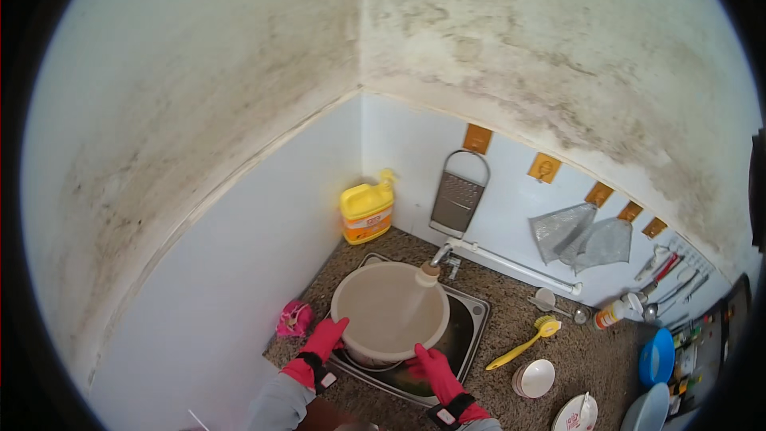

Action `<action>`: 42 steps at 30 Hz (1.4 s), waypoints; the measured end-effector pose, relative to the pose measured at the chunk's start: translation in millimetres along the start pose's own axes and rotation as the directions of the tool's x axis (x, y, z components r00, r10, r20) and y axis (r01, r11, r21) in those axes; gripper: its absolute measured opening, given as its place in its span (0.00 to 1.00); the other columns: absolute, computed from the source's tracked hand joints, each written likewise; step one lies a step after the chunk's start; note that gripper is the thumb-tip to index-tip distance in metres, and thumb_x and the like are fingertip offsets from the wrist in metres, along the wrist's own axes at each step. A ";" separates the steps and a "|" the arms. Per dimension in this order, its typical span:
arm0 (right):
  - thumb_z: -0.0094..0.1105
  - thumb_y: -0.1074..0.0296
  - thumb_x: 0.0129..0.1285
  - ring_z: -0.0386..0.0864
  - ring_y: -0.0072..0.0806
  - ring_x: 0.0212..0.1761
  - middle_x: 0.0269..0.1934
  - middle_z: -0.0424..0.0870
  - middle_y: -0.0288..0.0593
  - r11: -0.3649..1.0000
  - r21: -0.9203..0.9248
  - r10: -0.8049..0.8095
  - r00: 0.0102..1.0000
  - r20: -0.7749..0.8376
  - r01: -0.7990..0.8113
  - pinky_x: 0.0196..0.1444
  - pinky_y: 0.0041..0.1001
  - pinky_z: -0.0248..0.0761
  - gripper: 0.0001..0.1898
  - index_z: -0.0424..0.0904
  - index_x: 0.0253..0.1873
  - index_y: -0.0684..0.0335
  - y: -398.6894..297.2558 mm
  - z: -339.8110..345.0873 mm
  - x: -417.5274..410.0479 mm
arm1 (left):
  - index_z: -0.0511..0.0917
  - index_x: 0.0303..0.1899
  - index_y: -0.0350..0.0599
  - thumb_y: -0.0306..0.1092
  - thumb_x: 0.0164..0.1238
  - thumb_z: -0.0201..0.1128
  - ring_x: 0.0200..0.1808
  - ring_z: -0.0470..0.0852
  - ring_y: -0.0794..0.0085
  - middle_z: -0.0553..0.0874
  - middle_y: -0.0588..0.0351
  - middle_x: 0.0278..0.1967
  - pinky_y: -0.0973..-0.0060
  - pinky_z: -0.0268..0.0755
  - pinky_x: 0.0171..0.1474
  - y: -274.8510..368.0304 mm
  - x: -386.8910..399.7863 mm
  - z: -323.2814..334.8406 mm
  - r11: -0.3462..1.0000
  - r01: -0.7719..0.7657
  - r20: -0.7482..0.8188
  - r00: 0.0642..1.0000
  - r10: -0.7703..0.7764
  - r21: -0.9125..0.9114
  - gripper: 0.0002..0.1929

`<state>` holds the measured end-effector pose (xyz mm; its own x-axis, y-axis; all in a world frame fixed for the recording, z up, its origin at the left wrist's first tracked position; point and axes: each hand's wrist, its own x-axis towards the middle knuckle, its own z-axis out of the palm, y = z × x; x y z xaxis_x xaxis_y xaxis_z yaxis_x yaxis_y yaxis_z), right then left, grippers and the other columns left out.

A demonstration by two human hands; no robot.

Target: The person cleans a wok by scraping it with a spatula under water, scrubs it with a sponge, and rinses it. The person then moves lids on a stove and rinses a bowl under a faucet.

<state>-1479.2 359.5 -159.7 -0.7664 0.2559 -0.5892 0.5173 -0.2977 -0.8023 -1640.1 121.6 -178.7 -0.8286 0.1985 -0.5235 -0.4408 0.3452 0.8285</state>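
Observation:
A large round beige basin (pixel 383 311) is held over the stainless steel sink (pixel 480 324) and covers much of it. My left hand (pixel 323 338), in a pink rubber glove, grips the basin's left rim with the thumb on top. On the lower right rim is my right hand (pixel 434 368), gloved alike, its fingers at the edge. The tap (pixel 441 254) reaches over the back rim, and its cream nozzle (pixel 428 275) hangs above the basin. Part of a rimmed vessel (pixel 371 360) shows beneath the basin; the rest is hidden.
Left of the sink lies a crumpled pink cloth-like item (pixel 294 318). A yellow jug (pixel 367 212) stands in the corner. On the right counter are a yellow brush (pixel 523 344), a white bowl (pixel 534 378), a plate (pixel 568 422) and blue basins (pixel 656 357). A grater (pixel 459 200) hangs behind.

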 end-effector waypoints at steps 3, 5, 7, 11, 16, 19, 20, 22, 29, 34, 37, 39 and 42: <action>0.56 0.43 0.67 0.82 0.31 0.28 0.38 0.86 0.47 0.999 -0.034 0.008 1.000 0.013 -0.008 0.32 0.30 0.78 0.28 0.75 0.49 0.70 1.8 -3.9 2.1 | 0.79 0.38 0.34 0.53 0.66 0.62 0.20 0.78 0.71 0.80 0.55 0.23 0.74 0.72 0.23 2.8 -9.4 0.2 0.998 -0.051 0.020 0.998 0.052 -0.046 0.24; 0.56 0.41 0.66 0.83 0.31 0.28 0.38 0.86 0.47 0.998 -0.065 0.010 1.000 0.006 -0.010 0.31 0.29 0.78 0.30 0.76 0.49 0.70 -2.6 -3.1 0.1 | 0.79 0.39 0.34 0.53 0.65 0.62 0.20 0.78 0.70 0.81 0.54 0.24 0.74 0.73 0.23 -1.9 -8.6 1.5 0.995 -0.070 -0.009 0.998 0.069 -0.065 0.24; 0.56 0.40 0.66 0.83 0.31 0.28 0.38 0.86 0.46 0.996 -0.085 0.008 1.000 0.006 -0.008 0.31 0.28 0.77 0.30 0.76 0.48 0.70 -6.7 -3.9 -0.6 | 0.78 0.43 0.34 0.53 0.65 0.62 0.22 0.79 0.70 0.82 0.54 0.27 0.74 0.75 0.25 -1.9 -6.1 2.5 0.997 -0.037 -0.013 0.999 0.036 -0.074 0.25; 0.55 0.39 0.66 0.83 0.29 0.29 0.38 0.87 0.45 0.992 -0.122 0.026 1.000 -0.008 -0.027 0.31 0.27 0.76 0.30 0.77 0.47 0.69 -6.3 -5.3 3.7 | 0.77 0.45 0.34 0.53 0.65 0.62 0.26 0.80 0.70 0.82 0.52 0.31 0.73 0.76 0.27 -7.9 1.1 0.0 0.998 -0.001 0.047 0.999 0.004 -0.060 0.26; 0.56 0.39 0.66 0.83 0.29 0.29 0.38 0.87 0.45 0.994 -0.102 0.041 0.999 -0.011 -0.042 0.32 0.27 0.76 0.30 0.77 0.48 0.69 -9.1 -3.2 1.6 | 0.77 0.44 0.33 0.53 0.65 0.62 0.25 0.81 0.68 0.81 0.51 0.30 0.72 0.77 0.26 -2.2 -2.1 2.7 0.994 -0.022 0.026 0.999 0.025 -0.103 0.26; 0.56 0.40 0.66 0.82 0.29 0.29 0.38 0.87 0.45 0.996 -0.080 0.038 0.999 -0.002 -0.038 0.33 0.27 0.76 0.30 0.76 0.48 0.69 -7.6 -4.1 1.5 | 0.77 0.44 0.33 0.53 0.66 0.62 0.25 0.81 0.68 0.81 0.51 0.29 0.71 0.77 0.25 -5.0 2.7 1.9 0.999 -0.016 0.022 1.000 0.017 -0.051 0.25; 0.56 0.40 0.66 0.82 0.29 0.29 0.38 0.87 0.46 0.997 -0.075 0.027 1.000 0.010 -0.026 0.33 0.27 0.76 0.30 0.76 0.48 0.70 -6.7 -5.0 1.8 | 0.77 0.44 0.33 0.53 0.66 0.62 0.25 0.81 0.68 0.82 0.51 0.30 0.72 0.77 0.25 -3.8 2.2 1.5 0.999 -0.009 0.037 0.999 0.011 -0.051 0.25; 0.56 0.40 0.66 0.82 0.30 0.29 0.38 0.86 0.46 0.997 -0.072 0.024 1.000 0.012 -0.023 0.33 0.27 0.77 0.30 0.75 0.48 0.70 -6.0 -4.2 2.3 | 0.77 0.43 0.33 0.53 0.66 0.62 0.24 0.81 0.68 0.82 0.51 0.30 0.72 0.77 0.25 -3.3 1.7 -0.6 0.999 -0.004 0.050 0.999 0.006 -0.049 0.25; 0.56 0.41 0.66 0.82 0.30 0.28 0.38 0.86 0.47 0.997 -0.064 0.041 0.999 -0.004 -0.042 0.34 0.28 0.77 0.30 0.75 0.48 0.70 -2.6 -4.1 6.2 | 0.79 0.40 0.33 0.52 0.66 0.62 0.20 0.80 0.69 0.82 0.52 0.26 0.73 0.75 0.24 2.2 -1.5 2.2 1.000 -0.015 -0.001 1.000 0.015 -0.003 0.24; 0.56 0.40 0.66 0.82 0.29 0.29 0.38 0.86 0.46 0.996 -0.076 0.043 0.999 -0.009 -0.044 0.35 0.27 0.77 0.30 0.75 0.49 0.70 -2.4 -2.3 4.1 | 0.79 0.39 0.31 0.50 0.66 0.61 0.19 0.81 0.67 0.83 0.50 0.24 0.72 0.74 0.23 -7.7 10.5 3.5 0.998 0.015 -0.060 0.998 -0.011 0.066 0.23; 0.56 0.40 0.66 0.82 0.28 0.30 0.39 0.86 0.46 0.996 -0.071 0.047 0.999 -0.005 -0.047 0.35 0.27 0.77 0.31 0.75 0.49 0.70 -5.6 0.0 0.3 | 0.78 0.41 0.30 0.48 0.67 0.60 0.19 0.82 0.66 0.84 0.48 0.24 0.71 0.74 0.23 -13.6 12.8 4.4 0.995 -0.030 -0.070 0.997 0.037 0.099 0.23; 0.55 0.40 0.66 0.82 0.28 0.30 0.39 0.86 0.45 0.997 -0.064 0.053 0.999 -0.007 -0.053 0.35 0.26 0.77 0.31 0.75 0.50 0.70 -5.0 0.1 0.2 | 0.77 0.43 0.29 0.48 0.67 0.60 0.21 0.83 0.65 0.84 0.48 0.25 0.70 0.74 0.23 -16.2 12.8 6.1 0.996 -0.091 -0.090 0.992 0.093 0.027 0.23; 0.55 0.40 0.66 0.82 0.28 0.30 0.40 0.86 0.45 0.998 -0.061 0.034 0.999 -0.002 -0.034 0.35 0.26 0.77 0.31 0.75 0.50 0.70 -1.5 -1.7 2.7 | 0.76 0.43 0.29 0.47 0.67 0.60 0.22 0.84 0.65 0.84 0.47 0.27 0.70 0.75 0.24 -10.1 7.6 8.6 0.996 -0.092 -0.111 0.989 0.093 0.014 0.23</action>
<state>-1481.4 362.2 -160.3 -0.7477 0.2480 -0.6159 0.5652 -0.2492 -0.7864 -1639.0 127.5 -192.7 -0.8992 0.1269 -0.4187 -0.3575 0.3385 0.8704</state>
